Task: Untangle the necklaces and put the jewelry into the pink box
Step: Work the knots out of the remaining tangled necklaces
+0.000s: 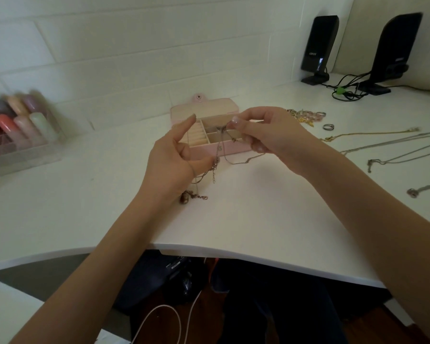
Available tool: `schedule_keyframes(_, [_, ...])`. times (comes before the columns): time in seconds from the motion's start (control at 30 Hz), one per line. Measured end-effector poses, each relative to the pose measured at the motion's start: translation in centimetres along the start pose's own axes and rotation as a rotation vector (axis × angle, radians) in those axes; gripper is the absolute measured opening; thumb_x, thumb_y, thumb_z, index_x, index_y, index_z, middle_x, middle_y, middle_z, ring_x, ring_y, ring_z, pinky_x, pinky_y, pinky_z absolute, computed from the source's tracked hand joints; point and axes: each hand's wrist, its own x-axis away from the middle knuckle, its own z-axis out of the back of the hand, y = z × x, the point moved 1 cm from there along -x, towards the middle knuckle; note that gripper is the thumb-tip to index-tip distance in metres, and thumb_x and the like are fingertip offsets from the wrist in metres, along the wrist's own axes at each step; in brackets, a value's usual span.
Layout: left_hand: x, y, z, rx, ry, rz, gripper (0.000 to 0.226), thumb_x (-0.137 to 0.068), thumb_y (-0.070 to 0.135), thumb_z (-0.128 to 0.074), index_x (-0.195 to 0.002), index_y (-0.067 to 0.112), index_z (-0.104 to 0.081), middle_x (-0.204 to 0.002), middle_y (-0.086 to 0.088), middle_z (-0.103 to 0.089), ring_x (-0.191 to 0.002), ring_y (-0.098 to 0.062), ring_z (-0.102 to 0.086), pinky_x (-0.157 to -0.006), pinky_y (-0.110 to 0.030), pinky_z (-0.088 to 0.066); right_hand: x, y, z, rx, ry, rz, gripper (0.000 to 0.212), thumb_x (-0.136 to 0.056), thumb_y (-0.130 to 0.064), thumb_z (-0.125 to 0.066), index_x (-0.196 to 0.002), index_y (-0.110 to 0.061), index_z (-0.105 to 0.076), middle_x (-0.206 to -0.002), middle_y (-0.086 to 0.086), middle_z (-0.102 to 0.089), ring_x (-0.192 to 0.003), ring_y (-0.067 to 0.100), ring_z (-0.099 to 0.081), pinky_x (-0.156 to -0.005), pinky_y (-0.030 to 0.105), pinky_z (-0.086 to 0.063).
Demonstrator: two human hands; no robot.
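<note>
Right, the tangled necklaces point(217, 155) are hanging btwn both hands just in front of the open pink box point(210, 131), tails trailing onto the white desk point(258, 207). The right hand point(266, 135) is pinching a strand at the fingertips; the left hand point(176, 155) is pinching chain low down, index finger sticking out. Thin metal links, prob. light, limp, snag-prone, so probably best gripping near the knot w/ fingertips, not tugging ends.

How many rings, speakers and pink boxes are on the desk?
Rings: 2, one lying alone, one beside the pile of gold and pink jewelry.
Speakers: 2, one nearer the wall, one further right.
Pink boxes: 1, open.
Total: 5
</note>
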Motion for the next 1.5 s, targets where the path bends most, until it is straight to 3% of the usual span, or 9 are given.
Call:
schedule_keyframes(0.27, [0.4, 0.2, -0.1, 0.006, 0.01, -0.002, 0.099, -0.065, 0.013, -0.085, -0.144, 0.036, -0.031, -0.064, 0.002, -0.051, -0.062, -0.014, -0.052, -0.075, -0.037, -0.056, -0.5, 0.4, -0.2, 0.331, 0.103, 0.172, 0.013, -0.094, -0.02, -0.058, -0.088, -0.01, -0.064, -0.087, 0.018, -0.064, -0.067, 0.012, -0.05, -0.068, 0.026, -0.045])
schedule_keyframes(0.43, [0.9, 0.7, -0.4, 0.044, -0.108, -0.051, 0.099, -0.068, 0.007, -0.082, -0.143, 0.044, -0.029, -0.065, 0.002, -0.05, -0.056, -0.011, -0.047, -0.058, -0.021, -0.051, 0.0, 0.7, -1.7, 0.205, -0.096, 0.153, 0.023, -0.098, -0.014, -0.052, -0.115, -0.007, -0.066, -0.107, 0.006, -0.069, -0.093, 0.014, -0.062, -0.081, 0.022, -0.051])
schedule_keyframes(0.6, [0.9, 0.8, -0.4, 0.081, -0.154, -0.081, 0.097, -0.069, 0.0, -0.08, -0.143, 0.04, -0.032, -0.068, 0.004, -0.052, -0.056, -0.009, -0.047, -0.056, -0.018, -0.046, 0.5, 1.0, -2.8, 0.274, -0.266, 0.062, 0.021, -0.098, -0.024, -0.053, -0.081, -0.016, -0.063, -0.077, 0.006, -0.063, -0.072, 0.007, -0.055, -0.071, 0.025, -0.044])
schedule_keyframes(0.8, [0.6, 0.6, 0.0, 0.111, -0.065, -0.052, 0.087, -0.071, 0.009, -0.081, -0.139, 0.041, -0.037, -0.065, 0.003, -0.043, -0.053, -0.004, -0.044, -0.056, -0.014, -0.044, 0.3, 0.6, -1.8, -0.098, -0.208, 0.019, 0.012, -0.095, -0.016, -0.055, -0.09, -0.006, -0.059, -0.078, 0.004, -0.066, -0.071, 0.013, -0.064, -0.085, 0.03, -0.054])
schedule_keyframes(0.97, [0.9, 1.0, 0.2, -0.1, 0.184, -0.057, 0.031, -0.056, 0.045, -0.063, -0.082, 0.029, -0.066, -0.059, 0.007, -0.047, -0.054, -0.002, -0.042, -0.055, -0.015, -0.037, 0.3, 0.3, -1.5, -0.262, -0.182, -0.037, 0.013, -0.094, -0.011, -0.057, -0.102, -0.002, -0.062, -0.086, 0.009, -0.067, -0.084, 0.021, -0.066, -0.085, 0.029, -0.056])
schedule_keyframes(1.03, [0.9, 0.6, 0.3, -0.212, 0.248, -0.041, 0.005, -0.067, 0.033, -0.061, -0.07, 0.03, -0.064, -0.06, 0.009, -0.051, -0.06, -0.002, -0.048, -0.063, -0.024, -0.045, 0.3, 0.1, -1.2, -0.256, -0.145, -0.049, 0.007, -0.091, -0.01, -0.062, -0.097, -0.006, -0.062, -0.083, 0.008, -0.068, -0.081, 0.022, -0.067, -0.086, 0.034, -0.057])
schedule_keyframes(1.23, [1.2, 0.8, -0.1, -0.246, 0.123, -0.218, 0.039, -0.061, 0.006, -0.047, -0.082, 0.036, -0.061, -0.097, 0.014, -0.054, -0.106, -0.016, -0.052, -0.092, -0.037, -0.044, 0.7, -0.3, -1.4, -0.109, -0.097, -0.002, 0.013, -0.086, -0.011, -0.069, -0.085, -0.01, -0.056, -0.076, 0.01, -0.064, -0.071, 0.023, -0.063, -0.076, 0.036, -0.057])
schedule_keyframes(1.37, [1.3, 1.1, -0.2, 0.024, -0.034, -0.056, 0.031, -0.075, 0.013, -0.06, -0.105, 0.021, -0.065, -0.11, 0.008, -0.066, -0.102, -0.007, -0.062, -0.087, -0.029, -0.052, 0.7, -0.3, -1.5, -0.005, -0.126, 0.042, 0.017, -0.083, -0.013, -0.073, -0.078, -0.012, -0.057, -0.081, 0.011, -0.064, -0.075, 0.017, -0.064, -0.076, 0.034, -0.057])
schedule_keyframes(1.5, [1.0, 1.0, -0.2, 0.076, -0.008, -0.003, 0.009, -0.084, 0.016, -0.072, -0.091, 0.011, -0.07, -0.092, -0.003, -0.074, -0.088, -0.016, -0.071, -0.088, -0.04, -0.056, 0.6, -0.3, -1.8, 0.205, -0.106, 0.109, 0.016, -0.08, -0.014, -0.075, -0.076, -0.006, -0.062, -0.076, 0.004, -0.063, -0.071, 0.009, -0.057, -0.069, 0.028, -0.054])
